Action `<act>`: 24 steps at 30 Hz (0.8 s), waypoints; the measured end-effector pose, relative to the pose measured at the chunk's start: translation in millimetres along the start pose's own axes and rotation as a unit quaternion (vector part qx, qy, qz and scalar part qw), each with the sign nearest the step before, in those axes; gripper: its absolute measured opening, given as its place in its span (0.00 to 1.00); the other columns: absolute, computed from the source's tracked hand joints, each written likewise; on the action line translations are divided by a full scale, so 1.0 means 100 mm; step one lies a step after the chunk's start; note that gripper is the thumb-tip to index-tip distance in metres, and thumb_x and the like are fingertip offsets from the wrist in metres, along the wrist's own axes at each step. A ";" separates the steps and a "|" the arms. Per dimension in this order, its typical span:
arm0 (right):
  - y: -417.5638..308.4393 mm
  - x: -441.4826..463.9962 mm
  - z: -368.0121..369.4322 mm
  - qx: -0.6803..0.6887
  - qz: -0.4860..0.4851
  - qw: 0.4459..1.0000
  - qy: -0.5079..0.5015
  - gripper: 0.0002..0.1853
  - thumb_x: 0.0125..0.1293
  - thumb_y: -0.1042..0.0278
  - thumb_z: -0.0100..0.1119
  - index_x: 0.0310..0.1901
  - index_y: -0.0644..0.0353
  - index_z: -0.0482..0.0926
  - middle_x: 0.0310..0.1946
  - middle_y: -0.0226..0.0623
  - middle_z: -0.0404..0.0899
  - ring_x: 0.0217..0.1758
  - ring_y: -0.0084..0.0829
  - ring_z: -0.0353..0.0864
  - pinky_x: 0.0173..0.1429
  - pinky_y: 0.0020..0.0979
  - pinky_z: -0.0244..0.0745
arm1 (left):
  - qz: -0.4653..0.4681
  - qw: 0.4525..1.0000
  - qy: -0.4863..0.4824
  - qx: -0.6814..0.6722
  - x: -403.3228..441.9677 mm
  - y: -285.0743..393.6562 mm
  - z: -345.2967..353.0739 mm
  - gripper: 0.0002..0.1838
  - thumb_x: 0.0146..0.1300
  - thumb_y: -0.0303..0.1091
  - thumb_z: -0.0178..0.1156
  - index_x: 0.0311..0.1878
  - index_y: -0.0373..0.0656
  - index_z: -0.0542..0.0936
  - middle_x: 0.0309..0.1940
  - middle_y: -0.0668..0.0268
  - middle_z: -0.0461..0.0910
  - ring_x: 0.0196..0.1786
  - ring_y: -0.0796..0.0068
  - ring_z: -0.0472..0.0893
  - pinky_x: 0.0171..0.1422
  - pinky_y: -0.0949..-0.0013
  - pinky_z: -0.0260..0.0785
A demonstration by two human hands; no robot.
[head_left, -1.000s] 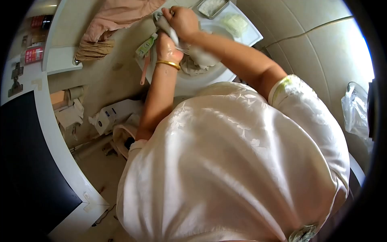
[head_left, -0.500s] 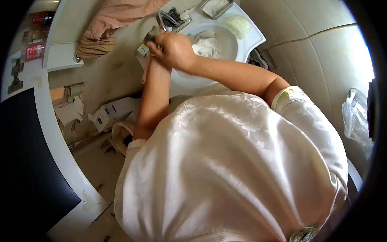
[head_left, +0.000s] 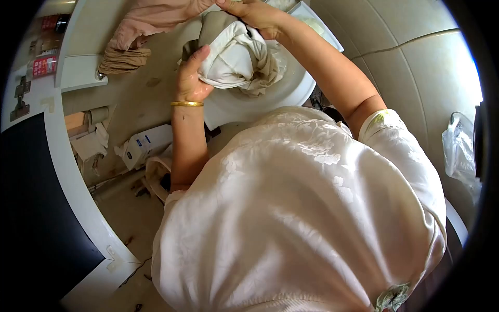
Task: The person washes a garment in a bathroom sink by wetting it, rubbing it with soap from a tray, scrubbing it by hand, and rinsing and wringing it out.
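Note:
A wet beige-and-white cloth garment (head_left: 228,57) is spread between my two hands over the washbasin (head_left: 299,96). My left hand (head_left: 195,78) grips its left edge, thumb on top and fingers hidden beneath the fabric. A gold bracelet (head_left: 187,104) circles that wrist. At the upper edge of the garment, my right hand (head_left: 257,18) is closed on the cloth, its fingertips partly cut off by the frame's top. The garment's right side hangs in loose folds down into the basin. The tap is hidden behind the cloth and hands.
Pink cloth (head_left: 145,23) and a brown bunched cloth (head_left: 125,61) hang at the upper left by a white shelf (head_left: 80,73). A white box (head_left: 148,145) stands low on the left. A clear plastic bag (head_left: 458,148) hangs on the tiled right wall.
My hands, pressed together near the tap before, have moved apart. The garment is now opened out between them, and the white fabric lying in the basin has been lifted.

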State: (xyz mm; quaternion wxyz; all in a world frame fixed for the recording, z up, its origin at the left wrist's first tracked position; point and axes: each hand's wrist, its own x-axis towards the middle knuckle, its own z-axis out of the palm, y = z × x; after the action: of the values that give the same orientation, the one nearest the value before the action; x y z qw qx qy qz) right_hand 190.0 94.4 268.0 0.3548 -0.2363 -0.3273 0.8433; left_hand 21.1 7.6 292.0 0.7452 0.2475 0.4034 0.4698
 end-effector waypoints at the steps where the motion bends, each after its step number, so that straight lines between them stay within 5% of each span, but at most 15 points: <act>1: 0.00 -0.02 -0.02 0.012 0.005 1.000 -0.016 0.25 0.60 0.51 0.55 0.42 0.71 0.74 0.35 0.41 0.79 0.32 0.26 0.78 0.37 0.27 0.76 | 0.003 0.999 0.048 0.019 -0.02 0.02 0.02 0.29 0.56 0.42 0.58 0.56 0.33 0.66 0.56 0.54 0.67 0.59 0.58 0.66 0.65 0.55 0.54; 7: 0.01 -0.09 -0.13 -0.046 -0.025 0.996 -0.072 0.27 0.56 0.53 0.61 0.46 0.72 0.71 0.38 0.42 0.78 0.36 0.28 0.79 0.41 0.27 0.75 | 0.025 0.998 -0.001 -0.051 -0.08 0.06 0.11 0.23 0.60 0.38 0.54 0.54 0.33 0.66 0.54 0.54 0.69 0.58 0.59 0.67 0.64 0.55 0.56; 10: 0.10 -0.18 -0.31 -0.376 -0.159 0.913 -0.015 0.31 0.49 0.54 0.66 0.47 0.72 0.71 0.38 0.42 0.78 0.39 0.31 0.78 0.46 0.26 0.72 | 0.042 0.998 -0.001 -0.052 -0.10 0.10 0.10 0.22 0.61 0.38 0.52 0.55 0.34 0.66 0.55 0.55 0.68 0.58 0.59 0.67 0.64 0.55 0.55; 13: 0.04 -0.30 -0.44 -0.514 0.066 0.846 -0.125 0.28 0.49 0.57 0.66 0.49 0.68 0.72 0.40 0.39 0.78 0.40 0.27 0.77 0.49 0.24 0.69 | 0.046 0.996 0.028 -0.066 -0.16 0.16 0.09 0.22 0.62 0.38 0.51 0.55 0.35 0.66 0.55 0.57 0.68 0.58 0.60 0.66 0.64 0.55 0.55; 17: 0.29 -0.40 -0.55 -0.120 -0.014 0.991 -0.060 0.21 0.54 0.62 0.60 0.47 0.65 0.72 0.41 0.36 0.77 0.42 0.26 0.76 0.50 0.28 0.71 | 0.065 0.993 0.049 -0.080 -0.15 0.16 0.08 0.21 0.64 0.39 0.48 0.55 0.36 0.66 0.55 0.58 0.68 0.58 0.60 0.66 0.64 0.55 0.54; 20: 0.32 -0.28 -0.34 0.160 -0.075 0.981 0.078 0.13 0.58 0.66 0.53 0.44 0.60 0.74 0.39 0.35 0.77 0.42 0.27 0.77 0.49 0.31 0.73 | 0.074 0.992 0.057 -0.089 0.07 0.04 -0.09 0.21 0.65 0.41 0.46 0.55 0.36 0.67 0.55 0.58 0.68 0.58 0.62 0.66 0.64 0.56 0.55; 22: 0.42 -0.15 -0.12 0.048 -0.184 0.979 0.080 0.10 0.57 0.66 0.53 0.39 0.61 0.73 0.34 0.36 0.77 0.36 0.30 0.77 0.42 0.32 0.73 | 0.101 0.987 0.100 -0.074 0.25 -0.05 -0.12 0.22 0.65 0.44 0.45 0.55 0.37 0.67 0.55 0.60 0.68 0.58 0.64 0.66 0.64 0.56 0.54; 24: 0.60 -0.12 0.23 -0.221 -0.347 0.899 0.152 0.10 0.53 0.65 0.54 0.33 0.61 0.72 0.26 0.42 0.77 0.29 0.36 0.77 0.34 0.34 0.72 | 0.094 0.978 0.177 -0.063 0.34 -0.11 0.03 0.20 0.64 0.48 0.44 0.50 0.42 0.70 0.49 0.65 0.71 0.53 0.68 0.69 0.61 0.60 0.58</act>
State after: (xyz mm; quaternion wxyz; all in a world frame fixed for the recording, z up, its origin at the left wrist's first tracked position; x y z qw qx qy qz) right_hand 156.2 43.9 242.4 0.6088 -0.3053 -0.5083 0.5271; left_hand 37.3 32.8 272.7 0.6281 0.1501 0.4737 0.5988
